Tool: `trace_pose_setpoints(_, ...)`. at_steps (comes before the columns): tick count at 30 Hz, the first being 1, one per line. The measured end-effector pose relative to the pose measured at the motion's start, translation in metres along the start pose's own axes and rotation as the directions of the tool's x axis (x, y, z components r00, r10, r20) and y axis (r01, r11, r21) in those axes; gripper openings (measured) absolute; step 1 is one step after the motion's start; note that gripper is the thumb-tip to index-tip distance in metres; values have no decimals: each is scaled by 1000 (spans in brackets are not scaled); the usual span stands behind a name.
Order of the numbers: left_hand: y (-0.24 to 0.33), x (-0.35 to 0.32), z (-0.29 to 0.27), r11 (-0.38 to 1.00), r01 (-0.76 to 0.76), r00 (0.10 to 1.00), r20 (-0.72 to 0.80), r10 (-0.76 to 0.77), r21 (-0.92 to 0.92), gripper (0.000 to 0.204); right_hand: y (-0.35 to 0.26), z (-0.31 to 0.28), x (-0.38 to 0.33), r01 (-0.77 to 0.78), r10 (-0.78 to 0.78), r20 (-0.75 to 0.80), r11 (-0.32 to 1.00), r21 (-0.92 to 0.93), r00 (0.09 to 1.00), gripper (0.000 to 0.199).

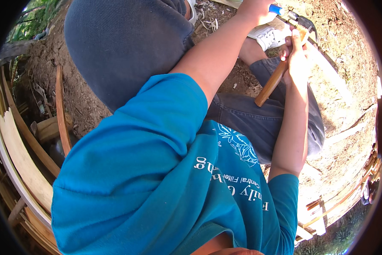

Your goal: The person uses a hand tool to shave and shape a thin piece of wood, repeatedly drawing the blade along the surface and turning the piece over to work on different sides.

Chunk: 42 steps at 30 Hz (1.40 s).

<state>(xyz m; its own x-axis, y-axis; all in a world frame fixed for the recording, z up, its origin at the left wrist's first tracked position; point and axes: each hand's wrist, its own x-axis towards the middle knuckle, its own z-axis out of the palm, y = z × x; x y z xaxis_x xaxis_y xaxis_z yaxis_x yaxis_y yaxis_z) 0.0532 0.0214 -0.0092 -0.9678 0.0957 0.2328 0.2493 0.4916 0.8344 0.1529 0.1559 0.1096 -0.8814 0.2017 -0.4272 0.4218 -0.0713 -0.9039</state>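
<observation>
Gripping hammer [270, 83] with closed right fingers [296, 39], blue handle [276, 9] with closed left fingers [267, 11]; probably tapping, next needing careful aim

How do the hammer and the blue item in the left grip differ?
The hammer is brown-handled and dark-headed; the blue item shows a bright blue part. The hammer shows both ends, while the left grip hides part of the blue item. Both are held, the hammer in the right grip.
</observation>
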Motion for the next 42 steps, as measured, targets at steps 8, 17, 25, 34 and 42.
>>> trace_pose_setpoints(8,4,4,-6,994,112,991,67,-113,12,27,0,9,-5,35,-35,-46,999,-1,998,30)
trace_pose_setpoints(17,-12,-4,5,1000,-15,1000,6,15,-5,32,10,23,-12,40,-41,-60,999,-26,997,18)
trace_pose_setpoints(25,9,-12,-11,998,46,997,68,-44,-33,41,17,25,-12,66,-65,-102,998,11,993,16)
trace_pose_setpoints(34,15,-8,-14,992,126,983,137,-125,2,43,19,23,-7,55,-50,-98,997,50,994,19)
trace_pose_setpoints(42,2,-12,-3,999,11,998,67,-13,31,34,23,26,-8,81,-68,-108,989,121,992,20)
